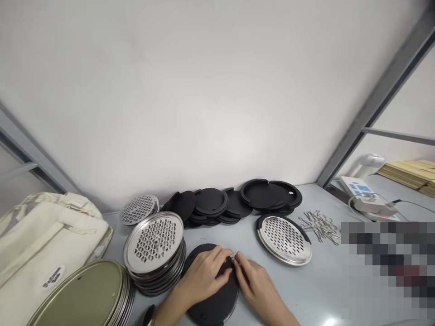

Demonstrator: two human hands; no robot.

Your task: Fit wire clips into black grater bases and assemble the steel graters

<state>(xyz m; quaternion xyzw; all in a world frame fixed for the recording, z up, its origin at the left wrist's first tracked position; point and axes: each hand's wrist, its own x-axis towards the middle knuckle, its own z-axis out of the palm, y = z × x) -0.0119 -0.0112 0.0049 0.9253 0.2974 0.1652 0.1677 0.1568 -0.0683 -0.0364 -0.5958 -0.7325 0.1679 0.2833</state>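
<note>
Working at the bottom centre of the frame, we had both hands over a black disc (217, 303), which lay on the grey table (316, 290). Our left hand (207, 274) leaned on its upper face, fingers bent and thumb apart from the forefinger; whether the fingertips pinched anything, we could not tell. Our right hand (254, 280) bent its fingers at the disc's right edge, by a small shiny metal piece (233, 257), but we could not tell whether they had closed on it.

The cream bag (41, 235) at the left carried a white oval label (54, 276) with bold dark lettering, too blurred for us to read. A small white oval mark (291, 193) showed on one of the black rings and discs (210, 201) along the wall, and we made out no words there. Blue patches marked the white device (363, 190) at the right, again without legible text.

We saw a green plate stack (81, 294) at lower left, a tall grater stack (156, 242) beside it and smaller grater plates (138, 209) behind. Right of centre sat a slotted grater (284, 237) with black edging, near a pile of metal hooks (321, 225).
</note>
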